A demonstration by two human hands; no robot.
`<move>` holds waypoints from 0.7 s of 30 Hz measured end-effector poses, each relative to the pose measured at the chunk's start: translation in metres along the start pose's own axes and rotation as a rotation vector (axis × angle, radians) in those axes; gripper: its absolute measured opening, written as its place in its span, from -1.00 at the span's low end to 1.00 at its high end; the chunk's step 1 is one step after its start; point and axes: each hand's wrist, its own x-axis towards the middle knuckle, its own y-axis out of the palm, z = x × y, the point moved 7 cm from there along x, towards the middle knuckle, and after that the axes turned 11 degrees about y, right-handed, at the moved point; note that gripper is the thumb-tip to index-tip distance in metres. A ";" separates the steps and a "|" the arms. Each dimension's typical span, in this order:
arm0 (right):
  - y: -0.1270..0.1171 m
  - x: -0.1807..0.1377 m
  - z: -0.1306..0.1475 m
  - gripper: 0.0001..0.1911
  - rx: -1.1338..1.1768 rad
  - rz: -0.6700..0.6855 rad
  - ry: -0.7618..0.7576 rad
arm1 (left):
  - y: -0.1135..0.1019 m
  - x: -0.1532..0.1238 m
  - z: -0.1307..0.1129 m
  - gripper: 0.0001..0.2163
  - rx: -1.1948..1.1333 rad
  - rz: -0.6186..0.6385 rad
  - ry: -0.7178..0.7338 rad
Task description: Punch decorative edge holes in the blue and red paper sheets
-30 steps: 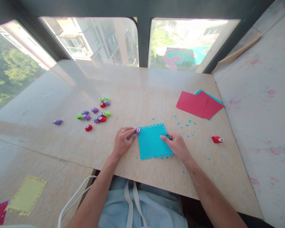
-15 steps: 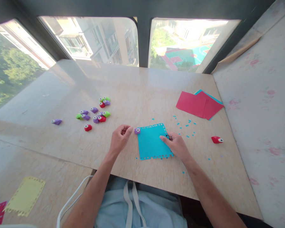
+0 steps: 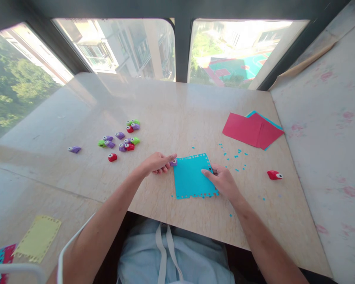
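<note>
A blue sheet of paper (image 3: 192, 177) has small shapes punched along its top and bottom edges and partly down the right. My right hand (image 3: 223, 179) grips its right edge, thumb on top and fingers partly hidden beneath. At the upper left corner of the sheet sits a small purple craft punch (image 3: 173, 162). My left hand (image 3: 159, 162) is closed about this punch, with the thumb laid over its top and the fingers curled below. Tiny blue paper cutouts (image 3: 236, 157) lie scattered to the right of the sheet.
Several purple, green and red craft punches (image 3: 129, 146) cluster at the left. One red punch (image 3: 274, 175) lies at the right, below red paper sheets (image 3: 248, 130). A punched yellow sheet (image 3: 38, 238) and a white cable (image 3: 73, 236) are at the lower left. Windows (image 3: 130, 47) border the back.
My left hand has moved right onto the purple punch, its thumb now over the top. My right hand still holds the blue sheet in place. The view has shifted slightly.
</note>
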 end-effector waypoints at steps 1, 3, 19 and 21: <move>0.000 0.000 0.000 -0.56 0.003 -0.001 -0.001 | 0.000 0.000 0.000 -0.38 -0.021 0.013 -0.015; 0.000 0.000 -0.001 -0.55 0.008 0.002 0.002 | 0.001 0.000 0.002 -0.39 -0.051 0.036 -0.041; -0.002 -0.002 0.005 -0.56 -0.026 -0.007 0.024 | 0.007 0.006 0.010 -0.40 -0.109 0.080 -0.067; -0.003 -0.002 0.005 -0.56 -0.032 -0.005 0.022 | 0.008 0.005 0.010 -0.41 -0.114 0.083 -0.070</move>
